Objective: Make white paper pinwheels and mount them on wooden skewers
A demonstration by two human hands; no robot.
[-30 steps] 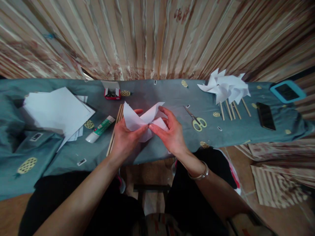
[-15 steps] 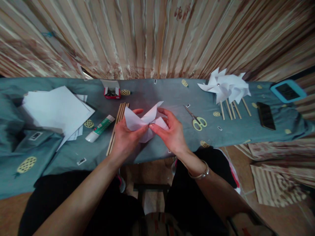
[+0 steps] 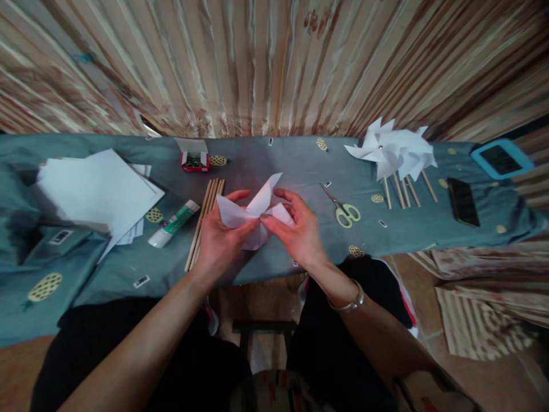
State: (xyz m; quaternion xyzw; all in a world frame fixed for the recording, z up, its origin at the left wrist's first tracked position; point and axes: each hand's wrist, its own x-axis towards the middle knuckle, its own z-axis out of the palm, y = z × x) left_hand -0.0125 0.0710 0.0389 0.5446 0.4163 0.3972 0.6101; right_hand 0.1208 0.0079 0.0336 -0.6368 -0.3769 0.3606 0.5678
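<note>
A white paper pinwheel (image 3: 262,197) with folded blades is held above the cloth in front of me. My left hand (image 3: 221,237) grips its left side, thumb pressed near the centre. From the right, my right hand (image 3: 300,229) closes on it too, its thumb meeting the other at the middle; the far fingers are partly hidden behind the paper. Several wooden sticks (image 3: 206,212) lie just beside my left hand. To the right of my right hand rest scissors (image 3: 345,213) with pale green handles.
White paper sheets (image 3: 94,189) are piled at left, near a glue stick (image 3: 174,224). An open red box (image 3: 195,160) of small metal pieces stands at the back. Finished pinwheels (image 3: 397,149) on sticks, a phone (image 3: 463,201) and a blue-framed device (image 3: 502,159) lie at right.
Both hands stay nearly in place on the pinwheel. Its upper blade has shifted slightly up and left, and the thumbs remain pressed at the centre.
</note>
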